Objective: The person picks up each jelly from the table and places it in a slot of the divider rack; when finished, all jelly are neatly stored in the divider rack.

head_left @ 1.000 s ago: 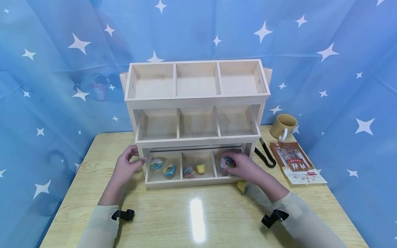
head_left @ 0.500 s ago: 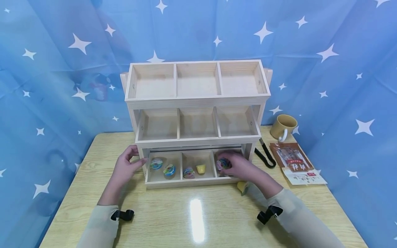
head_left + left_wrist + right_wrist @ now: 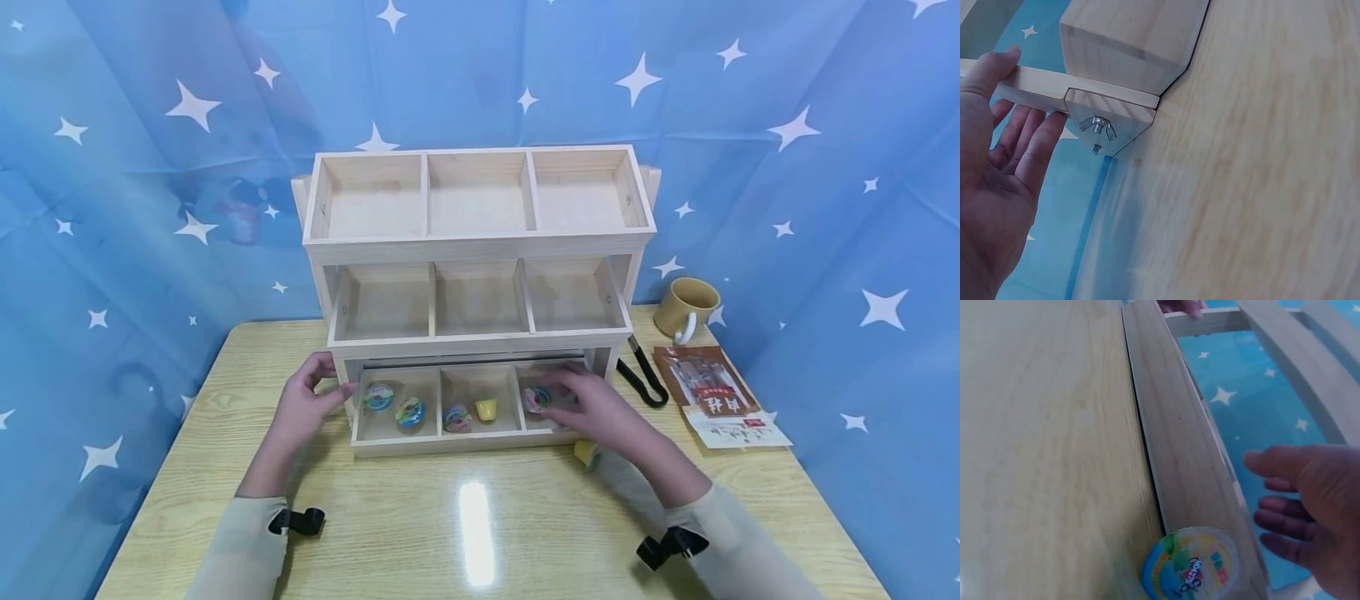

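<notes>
My left hand [image 3: 303, 400] holds the left upright of a three-tier wooden rack [image 3: 480, 343]; in the left wrist view its thumb lies on top of the bar and the fingers below. My right hand [image 3: 596, 408], fingers apart, hovers over the bottom tier's right compartment. Just left of its fingertips is a small jelly cup [image 3: 536, 399] with a patterned lid. The right wrist view shows this hand [image 3: 1310, 512] with nothing in it. Two jelly cups lie in the left compartment, one of them blue-rimmed [image 3: 410, 412]. The middle one has a pinkish cup [image 3: 457, 418] and a yellow cup [image 3: 486, 408].
Another jelly cup [image 3: 587, 452] lies on the table against the rack's front, its printed lid [image 3: 1191, 565] visible in the right wrist view. To the right are black-handled tongs [image 3: 643, 379], a tan mug [image 3: 686, 307] and a brown food packet [image 3: 716, 392]. A blue starred curtain [image 3: 825, 208] surrounds the table.
My right hand moved left with the jelly cup in the right compartment, let it go near the divider, then drew back slightly to the right. The left hand stayed put.
</notes>
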Motion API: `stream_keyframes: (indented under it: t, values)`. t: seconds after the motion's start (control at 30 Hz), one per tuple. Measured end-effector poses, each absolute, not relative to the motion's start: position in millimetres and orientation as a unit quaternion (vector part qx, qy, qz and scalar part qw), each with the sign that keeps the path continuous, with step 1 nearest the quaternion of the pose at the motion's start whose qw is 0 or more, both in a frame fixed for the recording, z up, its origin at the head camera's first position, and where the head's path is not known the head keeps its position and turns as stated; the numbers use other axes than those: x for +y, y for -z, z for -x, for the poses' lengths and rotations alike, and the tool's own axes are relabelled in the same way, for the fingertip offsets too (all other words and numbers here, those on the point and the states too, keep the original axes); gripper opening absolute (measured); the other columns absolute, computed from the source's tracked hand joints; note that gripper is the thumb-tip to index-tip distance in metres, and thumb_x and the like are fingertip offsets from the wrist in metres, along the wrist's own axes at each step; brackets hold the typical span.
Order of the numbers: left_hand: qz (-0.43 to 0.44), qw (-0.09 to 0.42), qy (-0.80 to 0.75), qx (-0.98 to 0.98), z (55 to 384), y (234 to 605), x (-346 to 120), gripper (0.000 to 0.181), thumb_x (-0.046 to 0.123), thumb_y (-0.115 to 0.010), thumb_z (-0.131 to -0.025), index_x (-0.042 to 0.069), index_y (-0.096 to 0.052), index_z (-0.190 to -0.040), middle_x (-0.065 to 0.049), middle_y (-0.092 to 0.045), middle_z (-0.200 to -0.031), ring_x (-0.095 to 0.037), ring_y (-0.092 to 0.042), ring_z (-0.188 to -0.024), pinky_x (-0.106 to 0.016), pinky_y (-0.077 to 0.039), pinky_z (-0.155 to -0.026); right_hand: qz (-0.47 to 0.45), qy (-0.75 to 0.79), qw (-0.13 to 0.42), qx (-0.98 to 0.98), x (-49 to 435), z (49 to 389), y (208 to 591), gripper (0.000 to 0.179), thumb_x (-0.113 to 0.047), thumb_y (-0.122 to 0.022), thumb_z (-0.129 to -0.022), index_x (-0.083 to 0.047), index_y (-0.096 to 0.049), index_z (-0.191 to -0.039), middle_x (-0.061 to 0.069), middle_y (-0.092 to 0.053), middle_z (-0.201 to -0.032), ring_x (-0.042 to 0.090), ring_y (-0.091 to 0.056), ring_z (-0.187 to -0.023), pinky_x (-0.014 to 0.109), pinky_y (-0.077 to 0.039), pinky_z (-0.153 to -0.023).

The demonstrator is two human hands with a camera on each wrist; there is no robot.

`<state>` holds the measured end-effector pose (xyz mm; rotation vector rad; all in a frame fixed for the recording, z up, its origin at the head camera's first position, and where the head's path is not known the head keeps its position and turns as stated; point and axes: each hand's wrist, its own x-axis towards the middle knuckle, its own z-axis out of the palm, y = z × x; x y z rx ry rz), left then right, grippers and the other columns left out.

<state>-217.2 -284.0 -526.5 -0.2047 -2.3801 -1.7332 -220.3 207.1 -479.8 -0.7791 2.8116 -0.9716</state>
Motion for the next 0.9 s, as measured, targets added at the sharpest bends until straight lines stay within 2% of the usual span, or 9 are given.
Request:
stream_keyframes:
  t: [0.1, 0.27, 0.53, 0.77, 0.9]
  values:
    - [0.068, 0.094, 0.588, -0.8, 217, 526, -283, 0.045, 0.007, -0.083, -0.099, 0.004, -0.064, -0.14, -0.019, -0.07, -0.128, -0.013, -0.063, -0.114, -0.068, -0.033, -0.12, 0.241, 0.304, 0.01, 0.921, 215, 205, 479, 0.044, -0.021, -0.086, -0.099, -0.003, -0.072, -0.135, 0.014, -0.07, -0.127, 0.034, -0.069, -0.114, 0.055, -0.06, -0.094]
    - [0.068, 0.092, 0.591, -0.798, 216, 525, -282, 0.045, 0.006, -0.082, -0.1, 0.002, -0.063, -0.14, -0.021, -0.069, -0.128, -0.012, -0.063, -0.114, -0.068, -0.033, -0.12, 0.221, 0.301, -0.046, 0.927, 226, 179, 484, 0.045, -0.023, -0.088, -0.097, -0.006, -0.071, -0.135, 0.008, -0.068, -0.122, 0.027, -0.069, -0.11, 0.051, -0.061, -0.091]
    - [0.067, 0.089, 0.596, -0.795, 216, 525, -281, 0.045, 0.005, -0.082, -0.1, -0.001, -0.063, -0.14, -0.026, -0.068, -0.128, -0.012, -0.062, -0.113, -0.069, -0.032, -0.12, 0.203, 0.3, -0.174, 0.916, 236, 148, 507, 0.054, -0.011, -0.098, -0.082, -0.002, -0.067, -0.125, 0.009, -0.067, -0.113, 0.024, -0.066, -0.103, 0.052, -0.06, -0.09]
    - [0.058, 0.085, 0.597, -0.796, 215, 525, -280, 0.046, 0.006, -0.082, -0.1, 0.001, -0.063, -0.142, -0.025, -0.068, -0.13, -0.012, -0.062, -0.115, -0.068, -0.036, -0.118, 0.194, 0.282, -0.23, 0.911, 239, 136, 520, 0.056, -0.017, -0.101, -0.077, 0.0, -0.066, -0.117, 0.011, -0.061, -0.113, 0.028, -0.06, -0.108, 0.044, -0.051, -0.094]
    - [0.051, 0.083, 0.592, -0.8, 214, 525, -281, 0.047, 0.008, -0.082, -0.1, 0.002, -0.062, -0.142, -0.021, -0.068, -0.131, -0.013, -0.061, -0.116, -0.068, -0.035, -0.119, 0.195, 0.288, -0.233, 0.908, 240, 134, 521, 0.051, -0.015, -0.102, -0.075, -0.003, -0.067, -0.111, 0.01, -0.061, -0.111, 0.025, -0.061, -0.108, 0.035, -0.049, -0.094]
